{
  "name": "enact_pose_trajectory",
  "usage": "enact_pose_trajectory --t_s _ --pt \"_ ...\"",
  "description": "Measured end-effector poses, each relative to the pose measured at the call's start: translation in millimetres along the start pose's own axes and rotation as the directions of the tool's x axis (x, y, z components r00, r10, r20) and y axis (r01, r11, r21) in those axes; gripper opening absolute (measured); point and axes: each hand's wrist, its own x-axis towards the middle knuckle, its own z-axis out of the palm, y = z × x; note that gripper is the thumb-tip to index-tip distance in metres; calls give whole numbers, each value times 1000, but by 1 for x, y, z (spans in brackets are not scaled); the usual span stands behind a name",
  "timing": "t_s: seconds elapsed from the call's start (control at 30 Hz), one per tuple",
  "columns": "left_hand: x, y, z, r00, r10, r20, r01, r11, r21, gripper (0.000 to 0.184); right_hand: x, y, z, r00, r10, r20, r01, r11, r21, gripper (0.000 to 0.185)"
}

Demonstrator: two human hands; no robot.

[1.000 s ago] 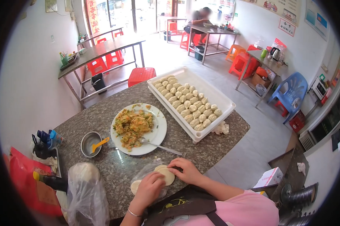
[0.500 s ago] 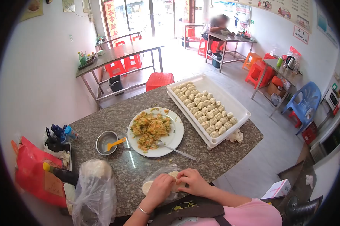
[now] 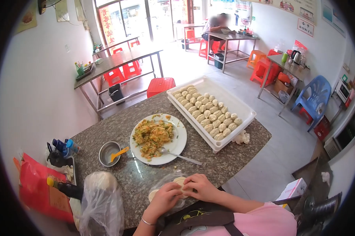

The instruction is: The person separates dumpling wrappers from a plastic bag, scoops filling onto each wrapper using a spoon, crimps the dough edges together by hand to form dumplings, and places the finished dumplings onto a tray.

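My left hand (image 3: pixel 166 196) and my right hand (image 3: pixel 200 187) meet at the counter's near edge, fingers bent around a round dough wrapper (image 3: pixel 180 181). Another pale wrapper (image 3: pixel 153 194) lies left of it, partly behind my left hand, on clear plastic (image 3: pixel 164 180). Beyond them is a white plate (image 3: pixel 179 146) with chopped orange and green filling (image 3: pixel 152 136) and a metal spoon (image 3: pixel 185 158) resting on its rim. A white tray (image 3: pixel 240 108) at the back right holds rows of pleated dumplings (image 3: pixel 207 111).
On the counter (image 3: pixel 95 135) stand a metal bowl (image 3: pixel 106 151) with an orange scraper (image 3: pixel 120 153) and a bagged dough lump (image 3: pixel 101 196). A red bag (image 3: pixel 40 185) is at far left. A person (image 3: pixel 217 29) sits at a far table.
My fingers have drawn in around the wrapper, which lay flatter and more exposed one second ago. The whole view has shifted somewhat. Plate, bowl and tray keep their places on the counter.
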Motion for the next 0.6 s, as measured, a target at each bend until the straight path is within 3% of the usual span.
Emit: enact_pose_trajectory --t_s 0.27,0.37,0.43,0.47,0.53,0.6 --pt "4 0 8 993 -71 -92 71 997 4 12 3 -7 -1 1000 -11 -7 11 999 -53 15" --pt "3 -2 10 988 -120 -96 118 993 -29 20 3 -4 0 998 48 28 -48 999 -13 12" --pt "6 9 5 975 -150 -164 157 987 27 37 4 -3 0 995 92 47 -94 995 33 11" --pt "7 7 7 975 -154 -163 159 987 21 37 6 -3 0 996 85 16 -86 994 62 12" --pt "7 2 10 974 -175 -142 191 976 105 60 8 -1 -1 996 84 -9 -83 993 89 12" --pt "9 6 8 969 -209 -133 220 973 75 66 13 3 -2 994 97 -49 -87 981 176 13"
